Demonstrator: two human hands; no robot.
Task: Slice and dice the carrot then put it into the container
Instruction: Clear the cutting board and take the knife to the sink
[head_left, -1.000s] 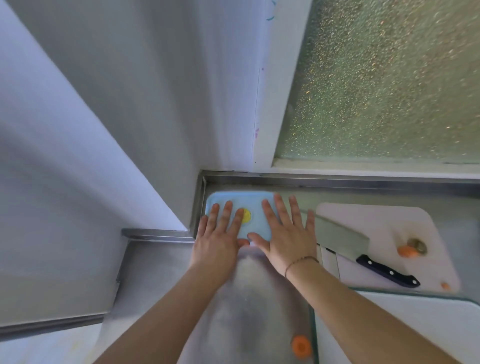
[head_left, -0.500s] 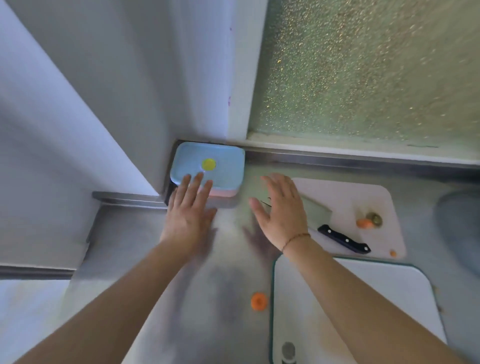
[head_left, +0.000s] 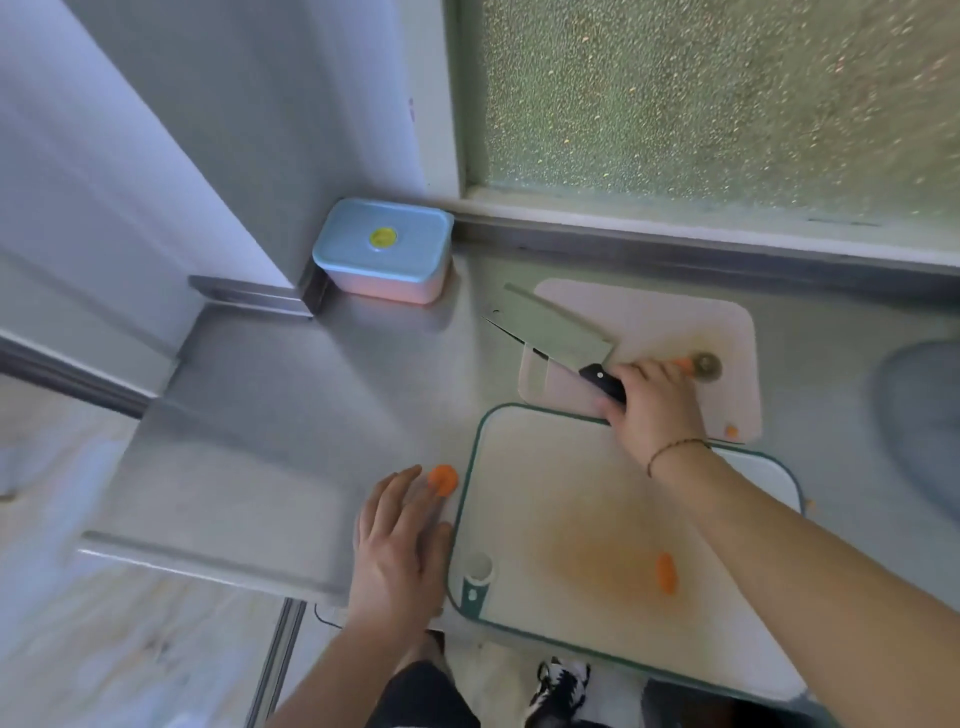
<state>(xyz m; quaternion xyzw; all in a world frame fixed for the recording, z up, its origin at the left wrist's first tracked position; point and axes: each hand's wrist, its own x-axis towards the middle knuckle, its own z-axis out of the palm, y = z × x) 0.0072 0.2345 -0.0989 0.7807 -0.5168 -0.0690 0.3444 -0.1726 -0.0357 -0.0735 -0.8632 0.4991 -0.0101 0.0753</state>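
A pink container with a blue lid (head_left: 383, 249) stands closed in the back corner of the steel counter. My right hand (head_left: 652, 402) grips the black handle of a cleaver (head_left: 558, 332) that lies partly on a pink cutting board (head_left: 654, 322). My left hand (head_left: 400, 545) rests flat on the counter, its fingertips beside a round carrot slice (head_left: 442, 479). A white, green-rimmed cutting board (head_left: 597, 525) in front of me carries one carrot piece (head_left: 666, 572). A carrot end with its stem (head_left: 698, 365) and a small bit (head_left: 731, 431) lie on the pink board.
The steel counter (head_left: 291, 415) ends at a step on the left and a wall behind. A frosted window (head_left: 717, 98) runs along the back. A grey round object (head_left: 924, 415) sits at the right edge. My shoe (head_left: 563, 680) shows below.
Both hands left the container lid and drew back. My right hand took hold of the cleaver handle; my left hand came down beside the carrot slice. The view tilted down.
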